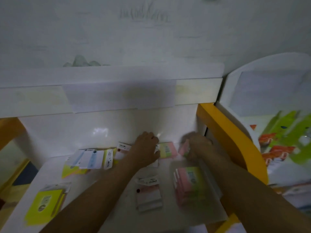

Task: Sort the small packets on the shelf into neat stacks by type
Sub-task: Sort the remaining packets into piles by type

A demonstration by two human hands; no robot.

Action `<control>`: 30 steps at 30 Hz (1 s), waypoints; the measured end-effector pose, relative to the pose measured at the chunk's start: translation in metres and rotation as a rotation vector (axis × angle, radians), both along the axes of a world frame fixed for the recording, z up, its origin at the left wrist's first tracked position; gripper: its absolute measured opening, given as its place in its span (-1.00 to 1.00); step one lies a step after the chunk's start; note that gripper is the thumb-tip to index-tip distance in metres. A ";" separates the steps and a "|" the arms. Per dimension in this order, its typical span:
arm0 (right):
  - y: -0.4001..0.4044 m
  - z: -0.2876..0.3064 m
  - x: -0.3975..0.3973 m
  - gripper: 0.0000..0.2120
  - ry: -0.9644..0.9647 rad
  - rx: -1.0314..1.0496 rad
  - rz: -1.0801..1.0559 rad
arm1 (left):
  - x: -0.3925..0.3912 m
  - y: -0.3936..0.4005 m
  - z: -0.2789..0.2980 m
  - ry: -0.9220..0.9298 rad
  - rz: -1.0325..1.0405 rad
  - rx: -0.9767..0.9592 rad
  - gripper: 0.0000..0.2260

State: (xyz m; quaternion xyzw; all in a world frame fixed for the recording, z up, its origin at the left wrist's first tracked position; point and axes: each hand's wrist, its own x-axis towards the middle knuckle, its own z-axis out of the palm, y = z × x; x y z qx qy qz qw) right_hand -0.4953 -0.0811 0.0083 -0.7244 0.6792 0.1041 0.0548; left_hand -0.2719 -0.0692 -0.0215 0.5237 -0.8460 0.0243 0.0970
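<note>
Both bare arms reach to the back of a glossy white shelf board (104,195) framed by curved yellow side panels (235,140). The left hand (146,148) lies knuckles-up at the rear wall, fingers bent down onto flat packets there, its thumb beside a yellow-and-pink packet (167,149); whether it grips anything is hidden by the hand itself. The right hand (196,145), blurred, is curled around a small pink packet (183,148) just right of that one. In front of the right forearm sits a stack of pink-and-green packets (188,184) on clear plastic sleeves. Between the forearms lies a pale pink packet with a white header card (149,192). To the left, a loose overlapping pile of white, blue-printed and yellow packets (90,159) spreads along the back, and a bright yellow packet stack (44,205) sits near the front left corner. Beyond the right panel hang green and orange packaged goods (282,142).
</note>
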 end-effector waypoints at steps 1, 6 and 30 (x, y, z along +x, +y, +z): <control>0.005 -0.001 0.001 -0.64 0.036 -0.036 -0.028 | -0.009 -0.012 0.001 -0.075 -0.051 0.007 -0.64; 0.019 -0.005 -0.003 -0.42 0.076 -0.104 -0.100 | -0.040 -0.051 0.007 -0.516 -0.356 -0.066 -0.58; 0.038 0.007 -0.013 -0.23 0.094 -0.179 -0.068 | -0.041 -0.100 -0.021 -0.788 -0.537 -0.100 -0.46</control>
